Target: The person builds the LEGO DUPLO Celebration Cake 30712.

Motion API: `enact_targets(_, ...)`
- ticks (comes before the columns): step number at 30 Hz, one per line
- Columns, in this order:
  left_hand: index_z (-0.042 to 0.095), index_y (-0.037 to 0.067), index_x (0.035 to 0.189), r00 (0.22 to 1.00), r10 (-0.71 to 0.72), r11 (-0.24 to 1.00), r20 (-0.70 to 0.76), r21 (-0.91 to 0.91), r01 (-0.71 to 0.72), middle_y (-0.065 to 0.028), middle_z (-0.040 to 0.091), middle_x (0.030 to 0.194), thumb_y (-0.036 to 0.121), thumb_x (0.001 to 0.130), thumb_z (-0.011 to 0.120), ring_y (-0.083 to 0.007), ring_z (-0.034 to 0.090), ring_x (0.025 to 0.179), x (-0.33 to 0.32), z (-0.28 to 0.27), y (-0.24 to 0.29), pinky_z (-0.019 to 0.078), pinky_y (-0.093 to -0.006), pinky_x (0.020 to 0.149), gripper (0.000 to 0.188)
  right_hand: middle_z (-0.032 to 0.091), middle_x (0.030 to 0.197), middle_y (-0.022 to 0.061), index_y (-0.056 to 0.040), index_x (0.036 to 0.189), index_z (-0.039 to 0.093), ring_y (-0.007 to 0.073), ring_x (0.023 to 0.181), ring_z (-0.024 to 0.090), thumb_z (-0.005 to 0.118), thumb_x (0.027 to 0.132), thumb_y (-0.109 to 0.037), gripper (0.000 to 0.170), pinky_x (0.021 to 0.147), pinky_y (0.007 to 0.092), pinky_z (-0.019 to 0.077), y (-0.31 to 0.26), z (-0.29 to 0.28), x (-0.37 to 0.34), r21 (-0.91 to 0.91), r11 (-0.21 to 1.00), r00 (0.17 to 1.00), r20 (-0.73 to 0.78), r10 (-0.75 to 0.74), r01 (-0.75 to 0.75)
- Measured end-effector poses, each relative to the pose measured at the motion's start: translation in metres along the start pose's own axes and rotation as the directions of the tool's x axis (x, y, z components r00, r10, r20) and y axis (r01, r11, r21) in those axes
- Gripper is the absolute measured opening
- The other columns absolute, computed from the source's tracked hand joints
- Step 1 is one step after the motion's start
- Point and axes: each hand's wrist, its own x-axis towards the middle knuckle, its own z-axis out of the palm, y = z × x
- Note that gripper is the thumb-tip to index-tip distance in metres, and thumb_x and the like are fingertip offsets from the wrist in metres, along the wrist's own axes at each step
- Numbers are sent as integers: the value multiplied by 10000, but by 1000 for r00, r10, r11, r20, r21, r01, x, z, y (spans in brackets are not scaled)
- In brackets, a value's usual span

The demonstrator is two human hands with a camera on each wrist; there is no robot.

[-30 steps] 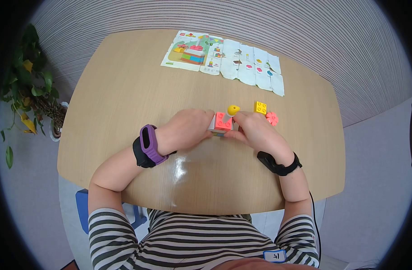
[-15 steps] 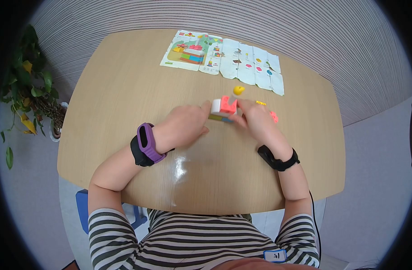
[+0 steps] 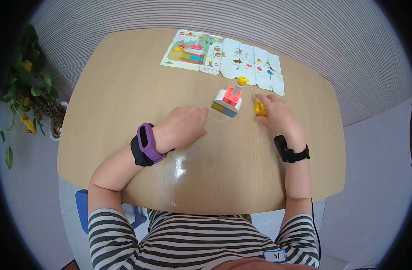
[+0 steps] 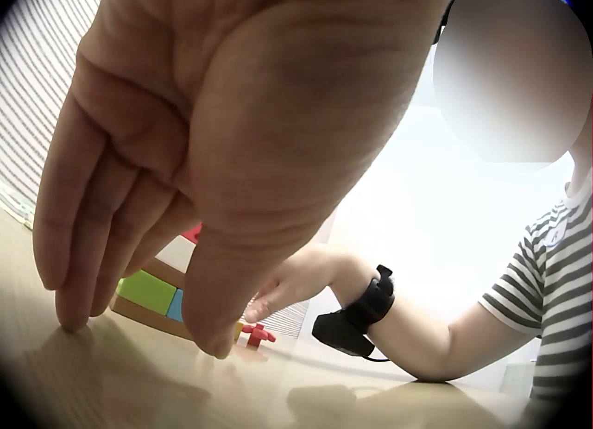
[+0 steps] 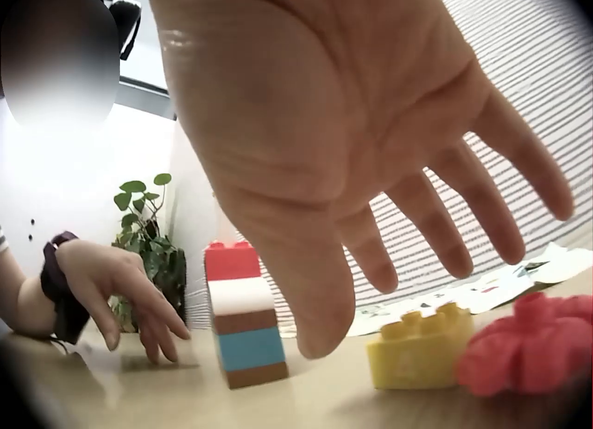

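Observation:
A block stack stands on the table, with brown, green and blue layers, a white rounded layer, red blocks and a yellow-tipped piece on top. Left of it, my left hand rests with fingertips on the table, holding nothing. My right hand hovers with spread fingers over a yellow brick. In the right wrist view the yellow brick stands below the fingers, apart from them, beside a red flower piece. That flower is mostly hidden under the hand in the head view.
An unfolded instruction sheet lies at the back of the table. A potted plant stands beyond the left edge. Part of a blue chair shows below the table at the left.
My right hand has let go of the block stack and moved right, over the yellow brick. The stack has shifted a little away from me and turned. My left hand has drawn slightly back from it.

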Motion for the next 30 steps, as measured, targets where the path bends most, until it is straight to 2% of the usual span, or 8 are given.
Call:
enact_targets(3, 514, -41, 904, 1000, 6, 1000, -10, 7, -6, -199, 618, 744, 224, 792, 687, -357, 621, 751, -1, -1, 2, 496, -417, 677, 335, 591, 1088, 136, -147, 1292, 483, 291, 991, 580, 704, 774, -129, 564, 859, 372, 478, -2, -5, 5, 20, 993, 969, 221, 111, -118)
enact_targets(6, 542, -45, 837, 999, 23, 999, -37, 25, -22, -194, 618, 733, 204, 781, 695, -335, 637, 733, -1, -1, 2, 517, -388, 665, 298, 588, 1059, 133, -132, 1263, 500, 296, 990, 580, 692, 775, -113, 524, 852, 367, 480, 2, 1, 5, -23, 995, 963, 250, 102, -99)
enact_targets(8, 548, -44, 828, 998, 29, 999, -47, 24, -28, -195, 618, 730, 205, 780, 696, -334, 637, 729, -1, 1, 1, 518, -387, 663, 294, 588, 1039, 138, -121, 1235, 512, 300, 986, 580, 686, 781, -111, 486, 843, 372, 481, 2, 4, 4, -41, 999, 969, 245, 43, -34)
enact_targets(13, 517, -21, 890, 1000, 7, 1000, 16, 0, -7, -188, 619, 775, 233, 795, 684, -358, 613, 784, -1, -1, 2, 486, -425, 698, 318, 592, 961, 154, -84, 1123, 538, 317, 953, 584, 692, 762, -122, 394, 813, 394, 485, -20, -2, -2, 17, 996, 950, 301, -89, 88)
enact_targets(15, 522, -14, 885, 999, 15, 1000, 30, -2, -15, -182, 620, 798, 236, 793, 683, -352, 611, 799, -2, -1, 4, 484, -426, 705, 311, 598, 942, 173, -46, 1049, 539, 332, 936, 590, 687, 754, -126, 340, 803, 407, 492, -29, 2, -7, 48, 981, 934, 301, -192, 187)
enact_targets(21, 544, 2, 906, 995, 60, 995, 77, -79, -54, -166, 622, 847, 266, 785, 684, -342, 609, 831, -5, 1, 15, 484, -421, 727, 322, 583, 919, 165, -23, 998, 531, 335, 900, 595, 701, 752, -152, 326, 761, 407, 496, -67, 13, -21, 209, 900, 875, 230, -425, 382)
enact_targets(25, 550, 6, 938, 992, 105, 987, 63, -126, -97, -156, 626, 854, 267, 782, 688, -337, 613, 840, -6, 6, 21, 487, -408, 735, 333, 551, 890, 151, -17, 984, 532, 330, 856, 578, 709, 744, -136, 321, 748, 414, 483, -75, 15, -23, 303, 860, 874, 137, -466, 411)
enact_targets(30, 534, 10, 974, 991, 132, 983, 29, -133, -127, -160, 632, 861, 249, 775, 699, -332, 616, 852, -5, 12, 18, 489, -401, 738, 352, 532, 906, 151, -12, 968, 529, 334, 843, 570, 695, 735, -101, 300, 744, 411, 483, -72, 26, -21, 307, 842, 877, 42, -478, 444)
